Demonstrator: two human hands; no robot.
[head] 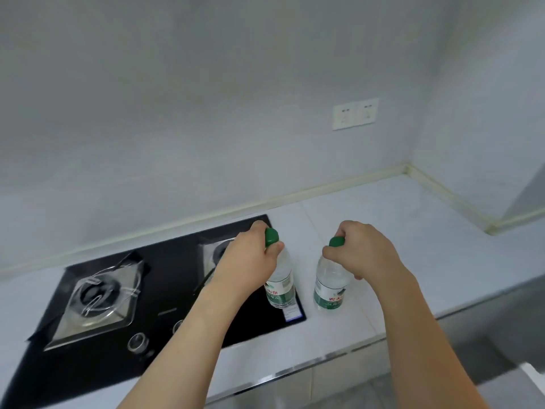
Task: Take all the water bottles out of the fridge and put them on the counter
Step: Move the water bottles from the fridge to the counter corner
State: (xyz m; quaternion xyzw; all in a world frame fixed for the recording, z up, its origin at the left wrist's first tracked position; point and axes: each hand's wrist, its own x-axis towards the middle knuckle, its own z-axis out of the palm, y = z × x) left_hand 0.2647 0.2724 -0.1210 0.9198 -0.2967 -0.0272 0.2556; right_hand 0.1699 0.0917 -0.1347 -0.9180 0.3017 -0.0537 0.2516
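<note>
Two bare arms reach in from the bottom of the frame toward the middle, each hand gripping a water bottle near its top.

The left hand [250, 255] sits just left of centre, its fingers curled round the neck of the left bottle [280, 286] right below the green cap [271, 237], which pokes out above the knuckles. This bottle is clear, with a green and white label low on its body. It leans slightly, and its base is over the right edge of the black stove [165, 290], close to a small sticker at that corner; whether the base touches the glass cannot be told.

The right hand [364, 249] is just right of centre, fingers and thumb curled round the neck of the right bottle [330, 287], with its green cap [336, 241] showing at the thumb side. This bottle stands upright with its base on the white counter [413, 231], just beside the stove's right edge. The two bottles are near each other but apart.

The stove fills the lower left of the frame, with one steel burner [94, 299] at the left, a second one partly hidden behind the left hand, and round knobs [137, 342] along its front. On the grey wall in the upper right are two white sockets [355, 113] side by side.
</note>
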